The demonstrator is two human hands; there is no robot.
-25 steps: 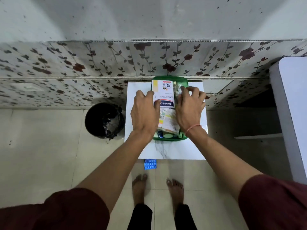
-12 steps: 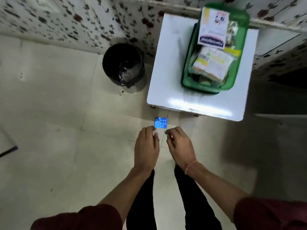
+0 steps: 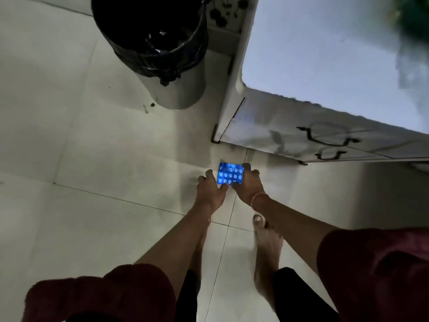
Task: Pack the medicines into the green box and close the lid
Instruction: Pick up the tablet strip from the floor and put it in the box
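A blue blister pack of pills (image 3: 230,174) lies low over the tiled floor, in front of the white cabinet. My right hand (image 3: 248,185) grips its right edge with fingers curled over the top corner. My left hand (image 3: 210,189) touches its lower left corner with the fingertips, fingers spread. The green box (image 3: 415,12) shows only as a blurred green patch at the top right, on the white cabinet top (image 3: 325,49). Its contents and lid are out of sight.
A black-lined steel bin (image 3: 160,54) stands on the floor to the left of the cabinet. The cabinet front (image 3: 325,135) with dark handles is close behind the pack. My bare feet (image 3: 267,247) stand on pale floor tiles (image 3: 81,147) below my hands.
I left the green box and bent down to the floor. My hands, which were just short of the blue blister pack half a second ago, now hold it on both sides.
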